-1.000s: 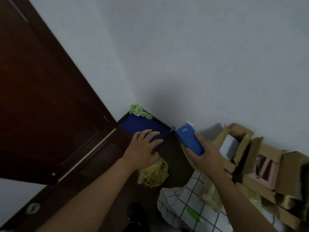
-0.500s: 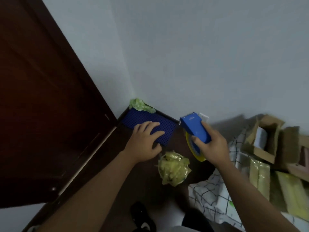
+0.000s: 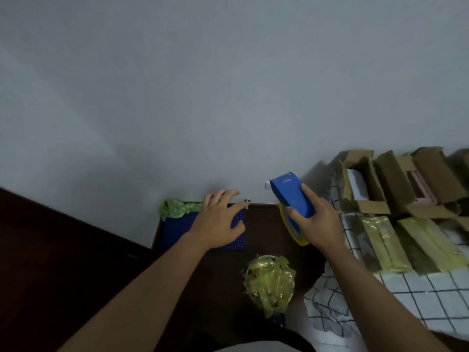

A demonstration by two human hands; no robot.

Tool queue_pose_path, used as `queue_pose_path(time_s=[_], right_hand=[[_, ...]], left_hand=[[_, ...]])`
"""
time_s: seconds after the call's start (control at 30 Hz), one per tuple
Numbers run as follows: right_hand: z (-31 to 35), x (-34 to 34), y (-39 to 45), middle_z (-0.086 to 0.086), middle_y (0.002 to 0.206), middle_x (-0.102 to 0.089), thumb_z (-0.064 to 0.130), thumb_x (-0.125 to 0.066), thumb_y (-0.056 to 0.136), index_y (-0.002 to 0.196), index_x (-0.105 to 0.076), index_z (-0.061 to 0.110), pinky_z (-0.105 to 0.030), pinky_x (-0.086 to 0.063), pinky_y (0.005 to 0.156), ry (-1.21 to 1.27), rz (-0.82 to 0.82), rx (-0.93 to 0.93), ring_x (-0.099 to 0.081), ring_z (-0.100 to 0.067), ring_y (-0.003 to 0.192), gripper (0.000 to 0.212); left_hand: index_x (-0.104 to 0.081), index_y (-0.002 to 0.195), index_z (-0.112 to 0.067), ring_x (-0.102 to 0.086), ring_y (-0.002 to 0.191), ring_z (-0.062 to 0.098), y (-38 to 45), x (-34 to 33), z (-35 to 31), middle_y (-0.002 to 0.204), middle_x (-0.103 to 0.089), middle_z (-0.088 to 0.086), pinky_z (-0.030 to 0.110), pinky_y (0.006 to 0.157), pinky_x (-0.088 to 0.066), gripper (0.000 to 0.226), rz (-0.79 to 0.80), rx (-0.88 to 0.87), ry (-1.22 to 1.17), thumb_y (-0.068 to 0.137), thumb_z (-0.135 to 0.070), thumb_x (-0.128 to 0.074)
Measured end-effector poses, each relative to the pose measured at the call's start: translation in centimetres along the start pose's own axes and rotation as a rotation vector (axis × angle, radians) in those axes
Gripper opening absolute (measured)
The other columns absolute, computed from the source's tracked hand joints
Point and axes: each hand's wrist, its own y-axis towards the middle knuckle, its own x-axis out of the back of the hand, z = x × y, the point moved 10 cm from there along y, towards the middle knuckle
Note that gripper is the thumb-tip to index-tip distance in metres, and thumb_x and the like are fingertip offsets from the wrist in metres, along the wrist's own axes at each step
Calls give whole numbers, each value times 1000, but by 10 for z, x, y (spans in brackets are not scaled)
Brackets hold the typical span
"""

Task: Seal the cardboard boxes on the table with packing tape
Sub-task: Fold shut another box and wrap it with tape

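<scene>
My right hand (image 3: 318, 219) grips a blue tape dispenser (image 3: 291, 196) with a yellow roll of packing tape (image 3: 291, 228) under it, held up near the wall. My left hand (image 3: 219, 222) lies flat with straight fingers on a blue perforated basket (image 3: 175, 229) in the corner. Open cardboard boxes (image 3: 390, 184) stand at the right against the wall, flaps up. In front of them lie boxes wrapped in yellowish tape (image 3: 388, 240), on a white checked cloth (image 3: 418, 295).
A ball of crumpled yellow-green tape (image 3: 270, 278) sits on the dark surface (image 3: 215, 288) between my arms. More crumpled green material (image 3: 177, 208) rests on the basket's far left corner. A dark wooden door (image 3: 63, 250) fills the left. The grey wall is close ahead.
The view has swung right and levelled. My right hand has carried the dispenser up and to the right. My left hand stays on the blue basket, and the boxes now show more fully.
</scene>
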Motion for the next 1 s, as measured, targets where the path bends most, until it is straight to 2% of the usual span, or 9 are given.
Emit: queue_pose_path(time_s=[0.13,0.27,0.4,0.57,0.67,0.8,1.0], right_hand=[[-17,18,13,-10,117,-59,50,-71,86,151,-39,32,-37,-49,79,0,-93,-99,-56,-22,99,75],[-35,25,14,-7,122,-57,53,-69,86,152,-36,34,-33,-45,78,-44,-191,-252,-55,-21,103,77],[-42,20,4,-4,125,-54,57,-66,86,153,-32,37,-29,-38,75,-96,-290,-427,-47,-13,96,78],[-35,11,-21,-6,132,-52,56,-64,88,154,-31,38,-29,-37,77,-107,-409,-649,-49,-18,102,76],[-31,16,-40,-5,129,-54,55,-65,88,154,-32,36,-29,-36,77,-102,-480,-728,-45,-13,98,76],[-39,36,-80,-4,123,-55,53,-67,87,153,-33,36,-29,-36,76,-65,-614,-824,-45,-12,95,76],[-70,62,-132,-3,116,-56,52,-68,86,151,-36,37,-33,-42,77,23,-751,-875,-51,-17,96,73]], left_hand=[[-53,136,-33,-29,137,22,47,-6,-15,149,-37,0,41,110,-19,54,36,-153,-20,86,-49,-41],[-54,133,-32,-30,136,23,102,-19,-22,148,-39,1,40,108,-19,51,53,-325,-40,85,-46,-47],[-55,132,-31,-35,133,23,147,-31,-30,145,-42,0,43,107,-27,53,81,-520,-35,83,-47,-46],[-55,134,-29,-34,134,25,182,-41,-38,146,-42,3,45,107,-27,56,135,-708,-50,82,-48,-43],[-52,137,-29,-30,135,23,189,-45,-59,149,-38,2,44,109,-24,57,173,-792,-46,84,-48,-43],[-47,140,-28,-25,139,23,178,-54,-117,152,-33,1,43,111,-20,57,242,-950,-19,86,-47,-44],[-49,137,-29,-26,139,23,155,-61,-194,152,-33,2,44,112,-21,52,221,-1093,96,87,-45,-50]])
